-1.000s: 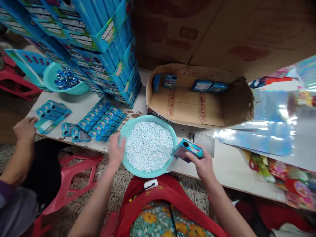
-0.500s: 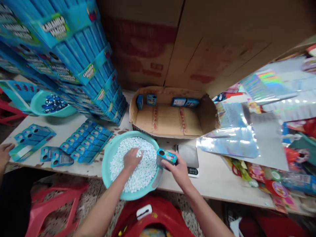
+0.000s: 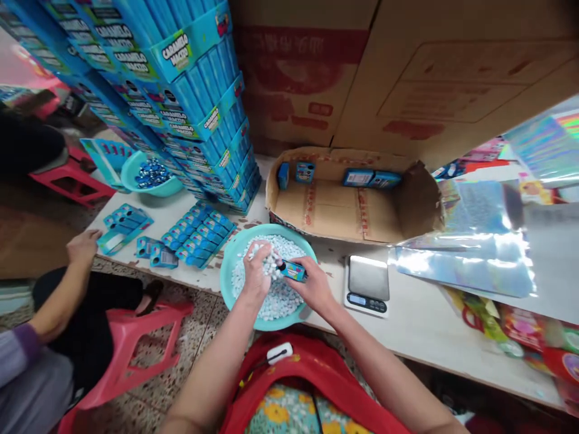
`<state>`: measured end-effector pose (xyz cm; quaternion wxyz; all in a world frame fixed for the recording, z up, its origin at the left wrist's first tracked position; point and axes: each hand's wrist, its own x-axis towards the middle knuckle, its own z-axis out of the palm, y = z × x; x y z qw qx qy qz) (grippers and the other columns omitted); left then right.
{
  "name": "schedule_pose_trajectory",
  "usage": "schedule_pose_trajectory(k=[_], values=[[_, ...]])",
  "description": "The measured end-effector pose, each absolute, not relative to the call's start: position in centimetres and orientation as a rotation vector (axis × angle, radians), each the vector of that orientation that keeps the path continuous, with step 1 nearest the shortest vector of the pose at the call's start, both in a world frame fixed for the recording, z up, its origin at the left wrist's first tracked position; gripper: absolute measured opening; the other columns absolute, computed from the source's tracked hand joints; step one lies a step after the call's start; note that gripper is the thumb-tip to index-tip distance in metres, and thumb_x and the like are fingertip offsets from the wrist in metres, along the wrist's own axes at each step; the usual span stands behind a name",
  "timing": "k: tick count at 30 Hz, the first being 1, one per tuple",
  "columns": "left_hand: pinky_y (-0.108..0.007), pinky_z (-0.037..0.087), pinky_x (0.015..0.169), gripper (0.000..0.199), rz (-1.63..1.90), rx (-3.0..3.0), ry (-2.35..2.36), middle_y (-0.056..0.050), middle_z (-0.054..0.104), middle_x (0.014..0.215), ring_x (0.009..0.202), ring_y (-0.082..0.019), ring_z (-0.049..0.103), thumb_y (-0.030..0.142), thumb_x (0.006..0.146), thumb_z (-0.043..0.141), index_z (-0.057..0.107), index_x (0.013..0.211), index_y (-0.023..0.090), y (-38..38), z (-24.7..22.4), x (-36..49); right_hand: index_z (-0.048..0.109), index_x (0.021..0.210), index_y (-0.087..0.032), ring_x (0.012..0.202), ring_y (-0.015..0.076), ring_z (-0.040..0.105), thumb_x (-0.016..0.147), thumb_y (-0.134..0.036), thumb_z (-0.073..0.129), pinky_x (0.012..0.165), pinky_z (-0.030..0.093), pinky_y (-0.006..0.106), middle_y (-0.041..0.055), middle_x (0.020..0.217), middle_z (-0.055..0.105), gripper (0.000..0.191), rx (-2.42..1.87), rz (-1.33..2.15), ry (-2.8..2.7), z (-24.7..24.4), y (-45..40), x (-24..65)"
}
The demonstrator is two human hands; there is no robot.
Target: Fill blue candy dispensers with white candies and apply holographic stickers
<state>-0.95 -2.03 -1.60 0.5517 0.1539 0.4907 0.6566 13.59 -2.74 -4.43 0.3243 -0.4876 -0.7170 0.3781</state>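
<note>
A turquoise basin (image 3: 228, 283) full of small white candies (image 3: 278, 301) stands at the front edge of the table. Over it, my left hand (image 3: 257, 271) is cupped round a heap of the candies, right against the dark round opening of a small blue box (image 3: 294, 271). My right hand (image 3: 314, 283) grips that box from its right side, tilted with its opening toward the left hand. A digital scale (image 3: 368, 278) lies to the right of the basin.
Behind the basin is a low cardboard box (image 3: 337, 211) holding a few blue boxes. Tall stacks of blue packs (image 3: 203, 90), rows of blue boxes (image 3: 196, 235) and a bowl of blue wrapped candies (image 3: 151, 175) stand left. Another person's hand (image 3: 84, 247) touches the table. Silver sheets (image 3: 470, 259) lie right.
My left hand has risen out of the candies with a handful and met the blue box. My right hand has brought the box over the basin. The view has shifted left.
</note>
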Motion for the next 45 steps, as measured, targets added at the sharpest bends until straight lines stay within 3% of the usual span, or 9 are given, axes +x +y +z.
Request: schedule_pose_trajectory(k=[4,12,27,45], values=[[-0.025,0.047,0.059,0.024,1.672,0.370,1.167,0.001,0.060,0.065,0.060,-0.013,0.060,0.036,0.070,0.067,0.053,0.073,0.016,-1.5,-1.6,-0.8,0.062,0.102,-0.020,0.093,0.0233,0.059,0.075,-0.032,0.072,0.084,0.048,0.038,0.0067,0.097,0.064,0.031,-1.258,0.965,-1.926,-4.8,-2.7,12.1],[-0.024,0.044,0.051,0.027,1.719,0.301,1.224,0.003,0.056,0.063,0.052,-0.011,0.056,0.037,0.071,0.068,0.049,0.072,0.017,-0.3,-1.1,-0.9,0.063,0.102,-0.020,0.094,0.0237,0.061,0.073,-0.027,0.072,0.084,0.047,0.037,0.0065,0.098,0.066,0.031,-1.262,0.946,-1.944,-2.9,-2.2,12.1],[-0.023,0.044,0.054,0.031,1.646,0.469,1.341,0.003,0.052,0.054,0.051,-0.010,0.053,0.040,0.076,0.065,0.051,0.062,0.017,1.2,-1.7,-1.2,0.064,0.099,-0.022,0.089,0.0220,0.062,0.070,-0.028,0.073,0.081,0.048,0.035,0.0039,0.093,0.067,0.030,-1.325,0.995,-1.891,-3.4,-0.8,11.4],[-0.025,0.045,0.057,0.021,1.615,0.559,1.226,0.002,0.055,0.062,0.055,-0.012,0.058,0.039,0.080,0.060,0.055,0.076,0.019,0.3,-0.4,-0.8,0.064,0.099,-0.023,0.091,0.0218,0.061,0.071,-0.026,0.071,0.085,0.047,0.036,0.0034,0.094,0.066,0.029,-1.298,1.027,-1.767,-3.3,-1.1,10.5]])
